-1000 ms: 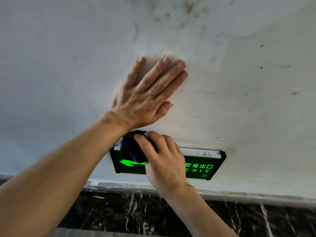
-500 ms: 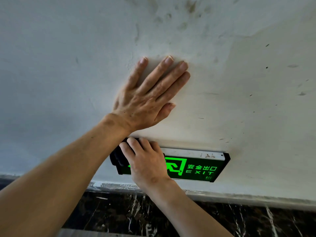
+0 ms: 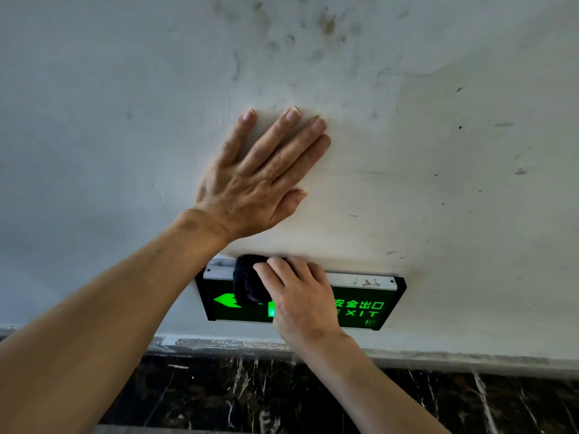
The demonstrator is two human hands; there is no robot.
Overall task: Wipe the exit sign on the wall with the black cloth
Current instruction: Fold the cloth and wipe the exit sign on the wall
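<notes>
A green-lit exit sign (image 3: 360, 308) with a black frame and a white top strip is fixed low on the white wall. My right hand (image 3: 302, 303) grips a bunched black cloth (image 3: 247, 281) and presses it on the sign's upper left part, beside the green arrow. The hand hides the sign's middle. My left hand (image 3: 260, 180) lies flat on the wall above the sign, fingers spread, holding nothing.
The white wall (image 3: 438, 183) is stained and scuffed above and right of the sign. Below the sign runs a pale painted edge, then a dark marble skirting (image 3: 282, 399) with white veins.
My right hand with the cloth slid left to the sign's left end, then back right toward the middle. The left hand has stayed flat on the wall.
</notes>
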